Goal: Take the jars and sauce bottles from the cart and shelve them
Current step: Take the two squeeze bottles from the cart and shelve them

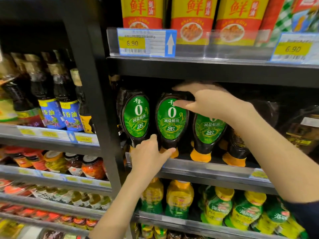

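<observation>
L hand [148, 156] + R hand [207, 102] on sauce bottle [170, 121]

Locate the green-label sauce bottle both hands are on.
In the head view, the green-label sauce bottle stands cap-down on the middle shelf, second from the black upright, left hand at its base, right hand on top.

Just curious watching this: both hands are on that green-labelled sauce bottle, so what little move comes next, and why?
Probably a gentle push backward, then letting go. The middle green-labelled bottle stands cap-down on the shelf edge, level with its neighbours, right hand gripping its top and left hand steadying its neck.
</observation>
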Action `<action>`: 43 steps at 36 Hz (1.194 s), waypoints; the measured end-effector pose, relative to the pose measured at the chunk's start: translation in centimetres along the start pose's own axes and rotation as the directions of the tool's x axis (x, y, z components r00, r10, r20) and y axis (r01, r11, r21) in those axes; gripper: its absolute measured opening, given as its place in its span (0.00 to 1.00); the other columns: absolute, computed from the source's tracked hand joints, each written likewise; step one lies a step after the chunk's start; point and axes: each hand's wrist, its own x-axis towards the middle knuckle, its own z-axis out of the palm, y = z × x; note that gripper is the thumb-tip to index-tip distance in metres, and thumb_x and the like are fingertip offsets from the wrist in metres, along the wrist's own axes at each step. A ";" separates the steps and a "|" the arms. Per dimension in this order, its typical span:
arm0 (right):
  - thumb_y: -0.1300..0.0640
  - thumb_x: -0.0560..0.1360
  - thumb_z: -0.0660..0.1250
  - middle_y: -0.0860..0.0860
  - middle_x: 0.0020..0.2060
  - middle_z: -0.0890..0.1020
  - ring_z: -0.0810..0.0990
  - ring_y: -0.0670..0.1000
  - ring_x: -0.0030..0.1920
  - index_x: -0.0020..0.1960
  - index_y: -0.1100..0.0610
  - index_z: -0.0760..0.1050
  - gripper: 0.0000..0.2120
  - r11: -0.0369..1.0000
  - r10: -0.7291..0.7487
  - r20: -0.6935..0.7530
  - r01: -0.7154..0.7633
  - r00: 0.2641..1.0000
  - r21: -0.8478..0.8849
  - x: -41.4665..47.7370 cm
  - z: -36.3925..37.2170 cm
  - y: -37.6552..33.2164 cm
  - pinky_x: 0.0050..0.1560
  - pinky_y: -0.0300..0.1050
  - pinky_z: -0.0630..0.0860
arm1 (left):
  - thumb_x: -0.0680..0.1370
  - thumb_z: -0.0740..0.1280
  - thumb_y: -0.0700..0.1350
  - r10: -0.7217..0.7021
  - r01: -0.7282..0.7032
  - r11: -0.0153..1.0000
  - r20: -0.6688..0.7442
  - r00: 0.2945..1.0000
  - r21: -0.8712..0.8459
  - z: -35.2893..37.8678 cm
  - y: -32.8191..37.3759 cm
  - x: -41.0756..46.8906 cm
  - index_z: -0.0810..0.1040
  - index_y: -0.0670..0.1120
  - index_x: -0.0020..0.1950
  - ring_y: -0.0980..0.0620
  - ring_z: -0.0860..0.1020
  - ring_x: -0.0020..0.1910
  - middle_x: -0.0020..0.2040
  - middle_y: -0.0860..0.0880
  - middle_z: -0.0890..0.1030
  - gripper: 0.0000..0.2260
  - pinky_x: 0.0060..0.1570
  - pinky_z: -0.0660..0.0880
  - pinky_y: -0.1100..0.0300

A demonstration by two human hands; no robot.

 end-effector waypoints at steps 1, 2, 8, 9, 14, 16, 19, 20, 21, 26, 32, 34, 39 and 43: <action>0.40 0.77 0.57 0.45 0.72 0.65 0.67 0.50 0.70 0.73 0.44 0.60 0.25 1.000 0.012 0.005 -0.012 1.000 0.002 0.2 0.0 -0.1 0.62 0.44 0.67 | 0.70 0.62 0.68 -0.001 0.001 1.000 0.011 1.000 0.025 0.1 0.2 0.2 0.70 0.45 0.61 0.45 0.78 0.55 0.54 0.48 0.81 0.31 0.45 0.73 0.53; 0.41 0.77 0.57 0.45 0.72 0.66 0.67 0.50 0.69 0.72 0.44 0.61 0.25 1.000 0.020 0.002 -0.020 1.000 0.001 0.4 0.1 -0.2 0.61 0.44 0.67 | 0.70 0.62 0.68 -0.005 0.004 0.999 0.021 1.000 0.036 0.2 0.4 0.4 0.71 0.45 0.57 0.44 0.79 0.54 0.51 0.48 0.81 0.29 0.43 0.71 0.54; 0.44 0.78 0.59 0.47 0.69 0.70 0.71 0.51 0.66 0.71 0.47 0.64 0.23 0.999 0.033 -0.065 -0.035 0.997 -0.026 0.3 0.3 -0.7 0.58 0.43 0.69 | 0.71 0.62 0.68 -0.009 0.007 0.999 0.043 0.999 0.048 0.8 0.6 1.1 0.70 0.44 0.52 0.42 0.78 0.53 0.50 0.46 0.80 0.28 0.42 0.66 0.54; 0.44 0.78 0.59 0.48 0.69 0.71 0.71 0.51 0.66 0.71 0.48 0.65 0.23 0.999 0.037 -0.073 -0.039 0.997 -0.031 0.3 0.4 -0.9 0.60 0.44 0.69 | 0.71 0.62 0.68 -0.001 -0.001 0.999 0.049 0.999 0.045 0.8 0.5 1.2 0.70 0.43 0.52 0.42 0.78 0.53 0.50 0.46 0.80 0.28 0.42 0.66 0.54; 0.45 0.77 0.60 0.51 0.64 0.76 0.75 0.54 0.62 0.69 0.50 0.68 0.22 0.996 0.070 -0.098 -0.074 0.993 -0.043 0.4 0.6 -1.5 0.58 0.44 0.71 | 0.71 0.62 0.68 0.010 -0.011 1.000 0.090 0.996 0.009 1.0 0.0 1.5 0.71 0.43 0.55 0.43 0.78 0.54 0.51 0.47 0.81 0.28 0.47 0.71 0.50; 0.46 0.77 0.61 0.51 0.62 0.78 0.76 0.54 0.60 0.68 0.50 0.70 0.20 0.997 0.062 -0.103 -0.067 0.993 -0.043 0.3 0.5 -1.8 0.55 0.44 0.71 | 0.71 0.62 0.67 0.017 -0.016 1.000 0.095 0.995 -0.009 1.1 -0.2 1.5 0.71 0.44 0.54 0.43 0.78 0.54 0.51 0.47 0.81 0.28 0.48 0.71 0.50; 0.47 0.78 0.61 0.51 0.60 0.79 0.77 0.53 0.58 0.67 0.51 0.71 0.19 0.998 0.052 -0.102 -0.055 0.993 -0.032 0.2 0.5 -2.0 0.53 0.43 0.71 | 0.71 0.62 0.67 0.024 -0.021 0.999 0.095 0.995 -0.027 1.2 -0.3 1.6 0.71 0.44 0.55 0.45 0.78 0.55 0.54 0.47 0.81 0.28 0.49 0.74 0.50; 0.47 0.78 0.61 0.51 0.61 0.78 0.77 0.53 0.58 0.68 0.51 0.71 0.20 0.998 0.052 -0.102 -0.055 0.993 -0.025 0.1 0.6 -2.0 0.54 0.42 0.71 | 0.71 0.62 0.67 0.024 -0.022 0.999 0.092 0.995 -0.026 1.2 -0.3 1.5 0.71 0.44 0.54 0.45 0.78 0.55 0.55 0.47 0.81 0.27 0.48 0.74 0.50; 0.47 0.77 0.61 0.51 0.62 0.78 0.76 0.53 0.59 0.68 0.51 0.70 0.20 0.998 0.051 -0.102 -0.053 0.994 -0.018 0.1 0.6 -1.9 0.54 0.42 0.71 | 0.71 0.62 0.67 0.024 -0.022 0.999 0.087 0.996 -0.026 1.3 -0.3 1.5 0.71 0.45 0.54 0.46 0.79 0.55 0.55 0.48 0.81 0.27 0.47 0.73 0.51; 0.48 0.77 0.61 0.51 0.66 0.74 0.74 0.52 0.63 0.71 0.52 0.67 0.23 0.999 0.035 -0.082 -0.035 0.996 0.004 0.0 0.5 -1.5 0.58 0.40 0.69 | 0.71 0.63 0.67 0.002 0.000 1.000 0.063 0.998 -0.031 1.1 0.0 1.1 0.70 0.45 0.48 0.46 0.79 0.52 0.51 0.48 0.81 0.24 0.43 0.71 0.53; 0.48 0.78 0.60 0.51 0.68 0.72 0.71 0.53 0.66 0.72 0.52 0.65 0.23 1.000 0.004 -0.073 -0.004 0.997 -0.011 0.0 0.7 -1.1 0.64 0.44 0.68 | 0.71 0.64 0.66 -0.027 0.029 0.999 0.062 0.998 -0.029 0.8 0.4 0.7 0.71 0.45 0.50 0.45 0.79 0.51 0.50 0.47 0.81 0.25 0.45 0.76 0.51; 0.48 0.79 0.59 0.51 0.68 0.72 0.71 0.55 0.67 0.72 0.51 0.64 0.23 0.999 0.002 -0.096 -0.006 0.995 -0.042 -0.1 0.9 -1.2 0.64 0.49 0.68 | 0.71 0.64 0.66 -0.018 0.020 1.000 0.067 0.998 -0.024 0.6 0.5 0.7 0.69 0.45 0.47 0.44 0.79 0.48 0.46 0.47 0.81 0.24 0.44 0.76 0.50; 0.46 0.80 0.55 0.55 0.63 0.76 0.74 0.59 0.62 0.73 0.50 0.61 0.23 0.982 0.011 -0.219 -0.052 0.976 -0.180 -0.8 2.0 -1.5 0.58 0.51 0.70 | 0.72 0.64 0.65 0.006 -0.007 1.000 0.100 0.995 0.013 -0.2 0.7 0.6 0.66 0.45 0.45 0.43 0.78 0.46 0.40 0.48 0.75 0.23 0.41 0.75 0.51; 0.53 0.79 0.58 0.57 0.64 0.75 0.74 0.60 0.62 0.72 0.55 0.63 0.22 0.982 -0.021 -0.259 -0.029 0.966 -0.188 -1.7 2.6 -1.6 0.62 0.54 0.67 | 0.74 0.65 0.58 0.063 -0.063 0.998 0.107 0.992 -0.005 -1.1 0.6 0.2 0.68 0.43 0.48 0.42 0.78 0.47 0.39 0.47 0.75 0.18 0.42 0.72 0.53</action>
